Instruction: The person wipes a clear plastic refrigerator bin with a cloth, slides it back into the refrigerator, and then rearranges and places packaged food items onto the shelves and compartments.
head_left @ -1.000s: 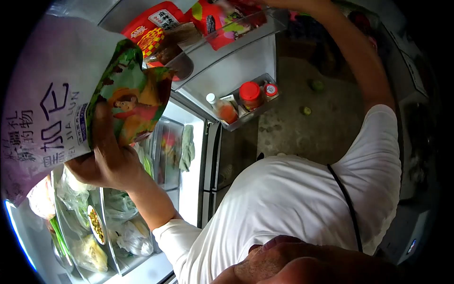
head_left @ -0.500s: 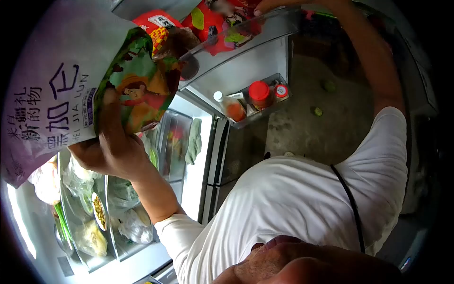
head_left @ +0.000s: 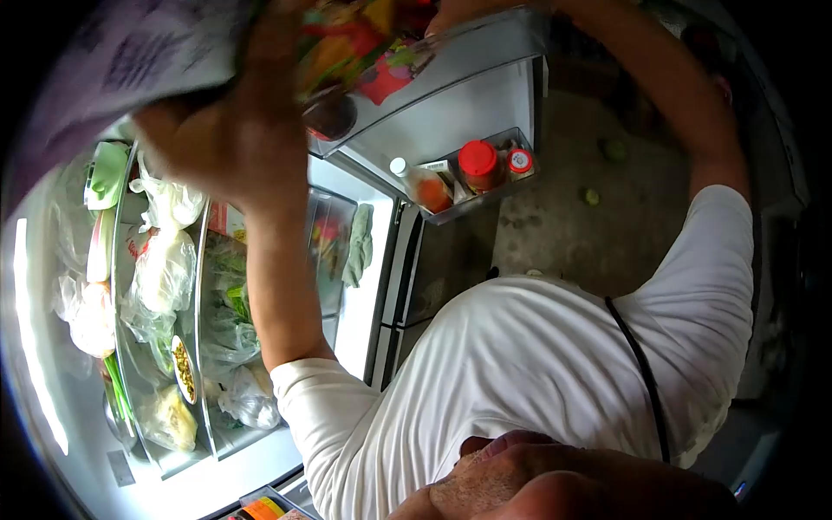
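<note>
My left hand (head_left: 230,130), blurred by motion, is closed on a white and purple packet of blackcurrant raisins (head_left: 130,69) at the upper left. Part of the packet runs out of view at the top, and its colourful picture side is smeared. Behind my left hand is the upper door shelf (head_left: 485,52) of an open fridge, with a red packet (head_left: 386,82) and a dark round-ended container (head_left: 331,117) in it. My right hand (head_left: 455,13) is at that shelf's edge beside the red packet, mostly cut off by the frame, its fingers hidden.
Fridge shelves (head_left: 204,321) at the left hold bagged vegetables (head_left: 165,269), spring onions (head_left: 117,386) and a dish of small greenish pieces (head_left: 183,368). A lower door bin (head_left: 468,208) carries a red-lidded jar (head_left: 478,165) and a bottle (head_left: 425,186). A green cloth (head_left: 358,247) hangs inside.
My left hand and the raisin packet have moved upward, showing more of the fridge shelves. My right hand has shifted slightly left along the door shelf.
</note>
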Demonstrator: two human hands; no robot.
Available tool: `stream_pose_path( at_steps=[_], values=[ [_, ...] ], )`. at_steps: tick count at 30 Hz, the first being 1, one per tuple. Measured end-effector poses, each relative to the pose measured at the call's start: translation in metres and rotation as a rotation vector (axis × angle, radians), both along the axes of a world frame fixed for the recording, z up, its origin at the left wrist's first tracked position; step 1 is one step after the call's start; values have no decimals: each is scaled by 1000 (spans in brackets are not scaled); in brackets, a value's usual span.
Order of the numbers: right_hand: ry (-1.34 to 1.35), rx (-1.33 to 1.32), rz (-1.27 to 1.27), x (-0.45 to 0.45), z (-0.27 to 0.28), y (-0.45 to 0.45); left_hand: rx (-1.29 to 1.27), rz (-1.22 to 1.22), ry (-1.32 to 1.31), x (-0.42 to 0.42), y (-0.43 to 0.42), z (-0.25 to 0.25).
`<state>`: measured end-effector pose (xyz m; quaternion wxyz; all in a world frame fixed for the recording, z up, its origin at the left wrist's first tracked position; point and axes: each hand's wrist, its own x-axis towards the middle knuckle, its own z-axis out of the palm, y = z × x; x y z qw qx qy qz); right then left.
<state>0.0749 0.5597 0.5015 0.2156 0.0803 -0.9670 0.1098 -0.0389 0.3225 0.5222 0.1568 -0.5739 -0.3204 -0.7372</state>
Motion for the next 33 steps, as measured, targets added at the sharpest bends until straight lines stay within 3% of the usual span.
stream_pose_path(
  at_steps=[1,2,4,5,8,9,10,11,12,14,15,16,18,19,20,22,23,25,26,28,29,30,32,33],
  values=[
    [8,-220,121,4,-3,7,62,85,60,-6,15,-6],
    [7,-216,125,13,6,2,41,146,171,-19,27,-13],
    [-363,-181,-539,40,34,-18,-67,233,445,-45,43,-19],
    [-116,-173,-449,47,26,-17,-90,252,458,-41,54,-19],
    [11,-340,-447,74,24,-23,-175,378,481,-17,63,-22],
    [8,-335,-450,78,21,-22,-244,180,240,-5,64,-21],
    [168,-165,-332,80,15,-21,-311,-21,-2,3,63,-17],
    [243,-85,-272,78,9,-20,-554,-14,-63,4,56,-6],
    [321,-1,-217,75,2,-20,-557,-19,-64,5,55,0],
    [508,-329,-72,62,4,-29,-914,-322,-91,8,55,5],
    [273,-446,-413,79,12,-35,-917,-329,-89,4,56,7],
    [276,-445,-420,82,10,-31,-1030,-272,69,-3,58,10],
    [454,-199,-246,84,9,-12,-1225,-140,383,-13,62,15],
    [393,-199,-354,87,13,-9,-1179,5,462,-10,59,11],
    [386,-189,-352,87,15,-7,-1171,3,453,-15,63,8],
    [372,-3,-139,82,18,0,-519,134,879,-26,72,10],
    [369,4,-133,85,22,3,-514,141,873,-31,71,11],
    [-196,-293,-607,88,42,-31,-851,-146,489,-31,58,20],
    [-201,-296,-602,85,29,-19,-857,-143,484,-41,60,16],
    [-3,-160,-406,82,-6,14,-765,488,1084,-66,71,2],
    [25,-95,-361,84,-7,11,-548,473,993,-55,71,1],
    [12,-90,-348,87,-8,10,-555,483,977,-47,67,3],
    [104,68,-378,91,-12,15,-1040,633,955,-10,42,29],
    [81,76,-312,94,-15,15,-915,692,1003,-19,52,16]
  ],
)
